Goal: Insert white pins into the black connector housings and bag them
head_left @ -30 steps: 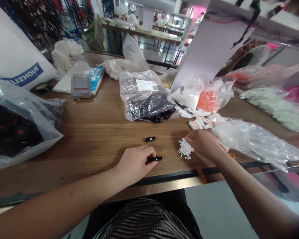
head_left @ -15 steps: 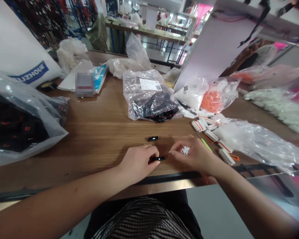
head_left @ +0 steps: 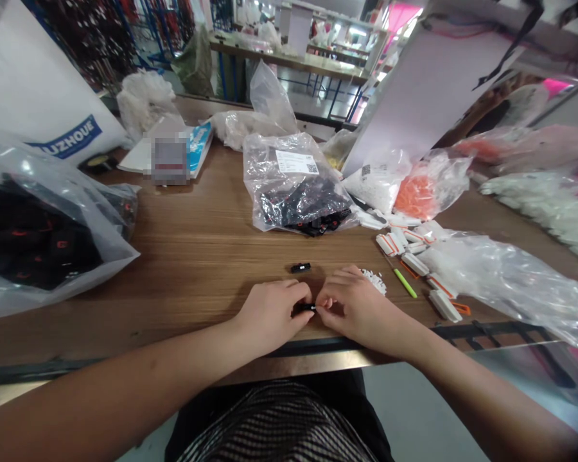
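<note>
My left hand is closed in a pinch on a small black plastic part with a white dot, just above the table near its front edge. The fingers of my right hand are pressed together at the right end of that part. Whatever lies between its fingertips is too small to make out. A second black plastic part with white dots lies just beyond my hands. Small white pieces form a pile beside my right hand, partly covered by it.
A lime-green-handled tool and several white-and-orange plastic parts lie to the right. Behind stands a clear bag of black parts, with a bag of orange pieces nearby. Another bag of black items fills the left side.
My right hand has moved left and down from over the white pile to the black part in my left hand. More of the pile and the green handle now show.
</note>
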`<control>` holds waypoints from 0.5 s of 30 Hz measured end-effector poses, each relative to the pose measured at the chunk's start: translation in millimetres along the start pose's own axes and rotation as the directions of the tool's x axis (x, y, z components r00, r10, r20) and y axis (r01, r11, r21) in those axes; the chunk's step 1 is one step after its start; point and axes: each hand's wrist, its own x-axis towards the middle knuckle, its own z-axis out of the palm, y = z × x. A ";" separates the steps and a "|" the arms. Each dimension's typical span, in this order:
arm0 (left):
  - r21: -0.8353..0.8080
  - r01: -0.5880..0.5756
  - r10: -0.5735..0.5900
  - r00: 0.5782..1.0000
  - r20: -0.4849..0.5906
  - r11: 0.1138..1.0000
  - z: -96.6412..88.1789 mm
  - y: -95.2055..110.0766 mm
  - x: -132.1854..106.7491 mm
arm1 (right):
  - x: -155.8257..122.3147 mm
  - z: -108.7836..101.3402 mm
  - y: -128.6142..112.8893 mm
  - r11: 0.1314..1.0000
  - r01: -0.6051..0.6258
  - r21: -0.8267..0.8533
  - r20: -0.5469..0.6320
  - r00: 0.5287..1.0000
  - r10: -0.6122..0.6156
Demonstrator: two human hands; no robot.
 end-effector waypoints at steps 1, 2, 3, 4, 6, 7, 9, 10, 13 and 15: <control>0.010 -0.001 0.001 1.000 0.002 1.000 -0.1 0.2 0.1 | 0.9 -1.0 -1.6 1.000 0.015 -0.022 0.013 1.000 -0.015; 0.022 -0.002 0.002 1.000 0.002 1.000 -0.2 0.4 0.1 | 1.6 -2.1 -3.2 0.998 0.034 -0.047 0.023 0.999 -0.033; 0.031 -0.003 0.003 1.000 0.001 0.999 -0.3 0.7 0.1 | 2.0 -3.1 -4.9 0.996 0.052 -0.077 0.031 0.998 -0.050; 0.037 -0.004 0.004 1.000 -0.001 0.999 -0.5 0.9 0.0 | 1.9 -3.9 -6.4 0.991 0.068 -0.112 0.036 0.997 -0.064; 0.031 0.000 0.000 1.000 -0.004 1.000 -0.8 1.2 -0.1 | 0.0 -4.8 -8.6 0.980 0.080 -0.181 0.033 0.997 -0.075; 0.026 0.003 -0.003 1.000 -0.003 1.000 -0.9 1.2 -0.1 | -1.6 -4.8 -9.1 0.976 0.076 -0.206 0.020 0.997 -0.073; 0.020 0.007 -0.007 1.000 0.000 1.000 -0.9 0.8 -0.2 | -5.7 -3.8 -9.2 0.972 0.062 -0.225 -0.010 0.998 -0.066; 0.017 0.006 -0.006 1.000 -0.002 1.000 -0.9 0.6 -0.2 | -7.9 -2.8 -9.0 0.973 0.059 -0.223 -0.029 0.997 -0.067; 0.001 0.000 0.000 1.000 -0.010 1.000 -0.6 -0.1 0.0 | -13.1 1.7 -9.4 0.970 0.073 -0.231 -0.075 0.993 -0.093; -0.006 -0.002 0.002 1.000 -0.018 1.000 -0.5 0.1 0.1 | -14.9 5.0 -11.4 0.957 0.094 -0.274 -0.080 0.990 -0.120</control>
